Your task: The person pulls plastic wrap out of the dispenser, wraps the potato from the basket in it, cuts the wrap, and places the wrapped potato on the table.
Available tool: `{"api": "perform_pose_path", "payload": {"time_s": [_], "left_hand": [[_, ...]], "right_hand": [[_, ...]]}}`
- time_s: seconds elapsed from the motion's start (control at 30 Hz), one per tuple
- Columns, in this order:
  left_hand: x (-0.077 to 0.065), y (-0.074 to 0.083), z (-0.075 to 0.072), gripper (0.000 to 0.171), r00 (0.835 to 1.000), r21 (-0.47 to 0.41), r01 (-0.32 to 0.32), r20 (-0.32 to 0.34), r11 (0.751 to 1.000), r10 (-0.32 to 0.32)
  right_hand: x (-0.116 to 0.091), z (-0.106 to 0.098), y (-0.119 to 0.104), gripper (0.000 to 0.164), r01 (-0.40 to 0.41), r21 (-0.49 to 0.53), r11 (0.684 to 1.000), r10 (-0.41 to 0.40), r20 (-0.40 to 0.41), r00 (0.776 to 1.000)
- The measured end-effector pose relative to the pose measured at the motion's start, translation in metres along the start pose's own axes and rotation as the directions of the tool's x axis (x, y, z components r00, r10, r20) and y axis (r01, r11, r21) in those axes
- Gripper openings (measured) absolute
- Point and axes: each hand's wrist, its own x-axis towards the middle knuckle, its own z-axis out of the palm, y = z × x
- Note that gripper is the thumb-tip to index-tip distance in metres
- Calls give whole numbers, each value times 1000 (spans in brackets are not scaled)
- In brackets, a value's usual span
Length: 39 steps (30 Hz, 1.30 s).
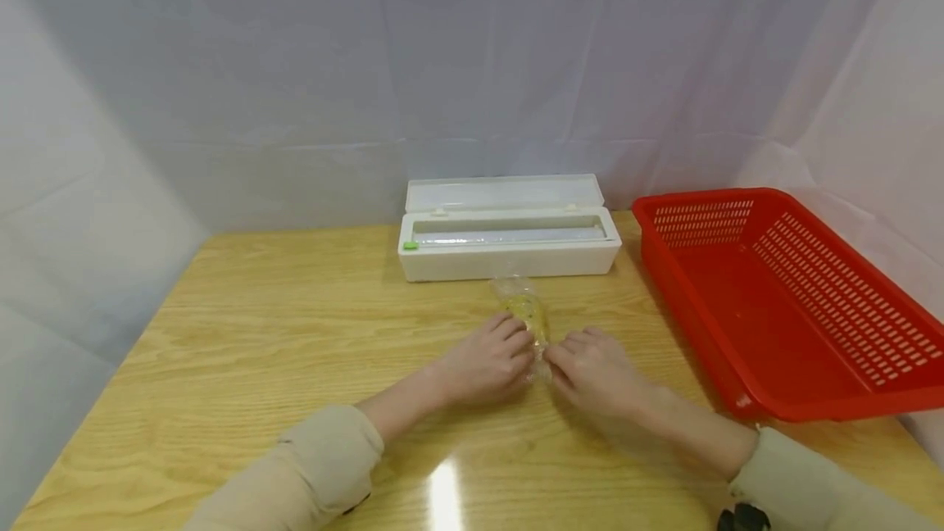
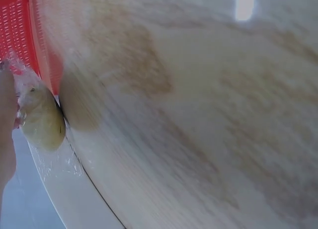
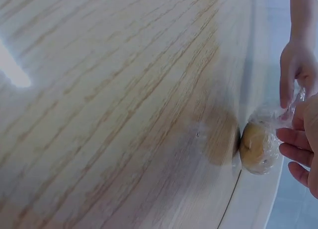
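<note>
A yellowish potato (image 1: 529, 311) wrapped in clear plastic wrap (image 1: 509, 285) lies on the table in front of the white box. My left hand (image 1: 490, 357) lies along its left side, with fingers curled over the near end of the film. From the right, my right hand (image 1: 596, 369) pinches the gathered film at that same end. Both hands meet at the film in the right wrist view, beside the potato (image 3: 256, 147). On the left wrist view's edge, the potato (image 2: 42, 118) shows with loose film around it; the fingertips there are mostly hidden.
Behind the potato stands a white plastic wrap dispenser box (image 1: 509, 262), its lid (image 1: 505, 193) raised and a film roll inside. A green slider (image 1: 410, 246) sits on its front edge. To the right is a red perforated basket (image 1: 708, 326). White cloth hangs behind the wooden table (image 1: 295, 310).
</note>
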Motion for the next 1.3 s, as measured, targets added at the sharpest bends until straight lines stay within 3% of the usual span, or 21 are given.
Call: {"api": "perform_pose_path", "payload": {"time_s": [0.17, 0.27, 0.37, 0.5, 0.67, 0.9, 1.3], "left_hand": [[-1, -2, -3, 23, 1000, -33, 25, -14, 999, -26], [-2, -4, -4, 21, 999, -52, 43, -22, 998, -44], [-1, -6, -5, 19, 997, -79, 60, -36, 995, -63], [-2, -7, -8, 18, 995, -113, 84, -52, 990, -91], [-4, -6, -10, 24, 994, -110, 97, -48, 989, -103], [-5, -6, -13, 38, 993, -70, 116, 25, 991, -114], [-2, -1, -5, 30, 997, 22, 69, -37, 997, -68]], "right_hand": [[0, -3, -4, 43, -10, -73, 997, 24, 188, 982], [1, 0, -8, 52, 14, -126, 992, 18, 244, 970], [3, 7, -11, 45, 12, -150, 989, 18, 198, 980], [6, 15, -10, 28, 3, -142, 990, 4, 52, 999], [9, 16, -4, 21, 42, -127, 991, -50, -60, 997], [10, 10, -2, 16, 43, -107, 993, -49, -58, 997], [13, 3, -1, 10, 83, -94, 992, -90, -69, 994]]}}
